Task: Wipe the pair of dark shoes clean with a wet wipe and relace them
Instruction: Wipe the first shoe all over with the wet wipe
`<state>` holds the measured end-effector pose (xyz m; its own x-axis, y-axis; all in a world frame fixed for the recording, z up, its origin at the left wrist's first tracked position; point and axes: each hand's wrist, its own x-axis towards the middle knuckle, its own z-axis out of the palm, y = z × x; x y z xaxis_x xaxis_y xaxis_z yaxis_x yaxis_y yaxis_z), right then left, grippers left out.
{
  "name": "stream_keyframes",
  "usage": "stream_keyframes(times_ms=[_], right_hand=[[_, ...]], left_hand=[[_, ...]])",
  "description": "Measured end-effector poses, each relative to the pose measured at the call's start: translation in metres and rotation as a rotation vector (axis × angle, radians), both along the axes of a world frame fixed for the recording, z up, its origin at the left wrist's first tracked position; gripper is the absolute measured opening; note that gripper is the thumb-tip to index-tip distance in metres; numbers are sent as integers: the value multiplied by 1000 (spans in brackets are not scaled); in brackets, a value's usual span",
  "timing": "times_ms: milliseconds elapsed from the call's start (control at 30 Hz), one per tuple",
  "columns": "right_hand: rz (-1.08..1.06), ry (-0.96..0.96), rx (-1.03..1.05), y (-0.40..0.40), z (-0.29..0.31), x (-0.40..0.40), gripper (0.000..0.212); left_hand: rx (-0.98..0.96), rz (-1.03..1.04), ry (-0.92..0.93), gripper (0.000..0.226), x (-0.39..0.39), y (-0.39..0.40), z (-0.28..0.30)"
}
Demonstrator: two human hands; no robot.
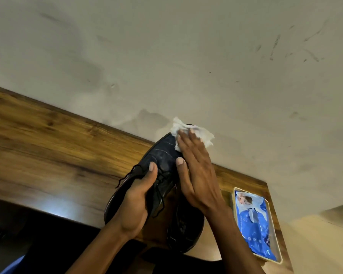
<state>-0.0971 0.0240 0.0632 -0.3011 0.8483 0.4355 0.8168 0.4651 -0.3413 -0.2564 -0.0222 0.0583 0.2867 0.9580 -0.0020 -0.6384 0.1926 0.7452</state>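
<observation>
From the head view, a blue wet wipe pack (pixel 254 224) lies flat in a shallow pale tray (pixel 278 249) on the wooden table (pixel 48 139). The left hand (pixel 136 200) curls around a dark shoe (pixel 162 157), holding it raised, laces (pixel 158 186) dangling loose. The right hand (pixel 196 171), fingers straight, presses a white wipe (pixel 192 131) flat against the toe. The second shoe (pixel 184 230) rests on the table beneath.

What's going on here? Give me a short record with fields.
Surface: wooden table against a wall
Left hand: grips the dark shoe, laces loose
Right hand: flat fingers press the white wet wipe onto the shoe's toe
Second shoe: lies on the table under the hands
Wipes pack: blue, to the right
</observation>
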Motion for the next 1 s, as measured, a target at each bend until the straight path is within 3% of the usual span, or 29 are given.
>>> stream_keyframes(times_ms=[133, 367, 667, 1000], right_hand=[[-108, 47, -22, -5, -7, -10, 68], [-45, 276, -213, -51, -21, -41, 77], [-144, 253, -117, 3, 4, -20, 68], [67, 198, -236, -70, -3, -50, 79]], left_hand=[[-48, -36, -34, 40, 4, 1, 1], [-230, -20, -100, 55, -5, 11, -2], [-309, -62, -223, 56, -6, 8, 1], [-384, 55, -282, 66, -23, 21, -5]])
